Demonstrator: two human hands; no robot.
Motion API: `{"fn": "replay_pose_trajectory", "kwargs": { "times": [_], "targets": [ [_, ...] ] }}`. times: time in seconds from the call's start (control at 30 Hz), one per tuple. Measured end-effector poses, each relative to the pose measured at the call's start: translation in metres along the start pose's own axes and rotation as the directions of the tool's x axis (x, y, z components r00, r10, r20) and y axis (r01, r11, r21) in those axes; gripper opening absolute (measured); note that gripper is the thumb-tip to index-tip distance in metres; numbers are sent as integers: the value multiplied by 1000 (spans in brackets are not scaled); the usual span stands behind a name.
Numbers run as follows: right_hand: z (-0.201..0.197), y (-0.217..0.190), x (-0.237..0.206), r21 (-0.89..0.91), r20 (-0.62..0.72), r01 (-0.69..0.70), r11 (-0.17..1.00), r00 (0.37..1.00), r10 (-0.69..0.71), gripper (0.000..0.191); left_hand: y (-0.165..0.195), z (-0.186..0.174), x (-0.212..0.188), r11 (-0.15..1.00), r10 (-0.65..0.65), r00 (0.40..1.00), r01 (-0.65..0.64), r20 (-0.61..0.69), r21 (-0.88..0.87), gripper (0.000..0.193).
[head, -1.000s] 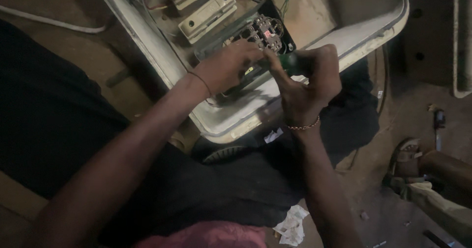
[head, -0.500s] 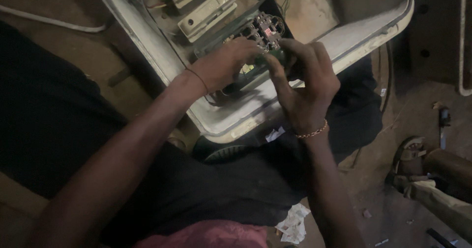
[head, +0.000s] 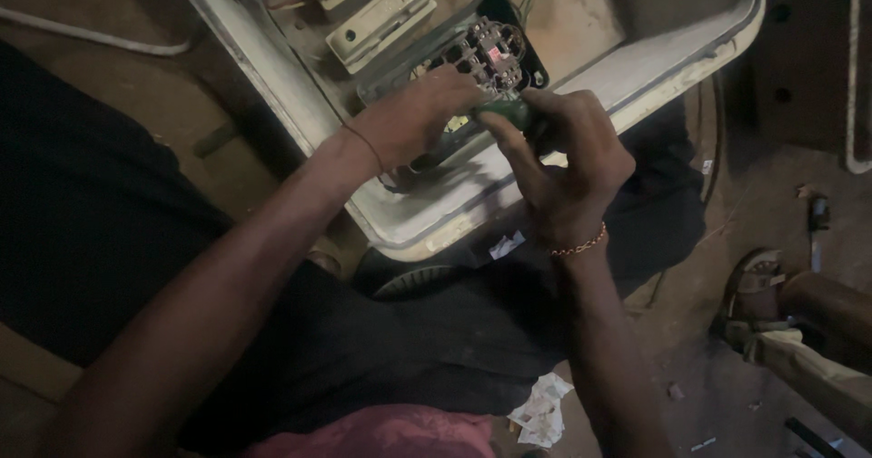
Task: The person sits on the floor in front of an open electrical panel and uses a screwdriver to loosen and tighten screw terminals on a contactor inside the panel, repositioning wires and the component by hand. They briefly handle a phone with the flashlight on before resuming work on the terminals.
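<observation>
Green-handled screwdriver (head: 514, 115): pinched in your right hand (head: 568, 163), tip at the black contactor (head: 486, 51) inside the white enclosure (head: 436, 213). Your left hand (head: 413, 122), closed over wiring beside it, has shifted slightly nearer since earlier; work continues there.

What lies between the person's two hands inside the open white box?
In the head view, a green-handled tool sits between left hand and right hand.

Left hand (head: 413, 122) reaches toward one o'clock, fingers curled; right hand (head: 568, 163) points toward eleven, fingertips pinched, touching the left.
</observation>
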State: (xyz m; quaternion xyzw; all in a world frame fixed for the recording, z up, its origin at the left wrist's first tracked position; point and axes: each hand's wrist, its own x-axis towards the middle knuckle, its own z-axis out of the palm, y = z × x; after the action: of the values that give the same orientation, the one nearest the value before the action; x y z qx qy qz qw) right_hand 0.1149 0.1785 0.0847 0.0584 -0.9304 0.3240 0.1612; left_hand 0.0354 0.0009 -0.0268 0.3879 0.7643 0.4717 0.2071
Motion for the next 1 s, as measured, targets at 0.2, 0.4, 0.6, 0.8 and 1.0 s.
{"fn": "replay_pose_trajectory", "kwargs": {
  "times": [0.2,0.4,0.6,0.8,1.0],
  "targets": [
    [0,-3,-2,-65,-25,25,998,999,-27,33,-5,0,-1,999,48,998,-48,-42,9,53],
    [1,4,-4,-12,11,29,1000,1000,-29,32,2,-2,4,997,-42,999,41,13,69,52],
    [2,10,-4,2,14,47,999,999,-47,31,8,-4,5,994,-94,995,92,34,60,54],
    [2,13,-3,34,11,25,999,1000,-26,32,7,-6,5,995,-83,996,81,38,60,47],
    [4,16,-4,29,-2,44,999,999,-44,30,4,-1,4,993,-106,994,103,41,62,49]
  ]
}}
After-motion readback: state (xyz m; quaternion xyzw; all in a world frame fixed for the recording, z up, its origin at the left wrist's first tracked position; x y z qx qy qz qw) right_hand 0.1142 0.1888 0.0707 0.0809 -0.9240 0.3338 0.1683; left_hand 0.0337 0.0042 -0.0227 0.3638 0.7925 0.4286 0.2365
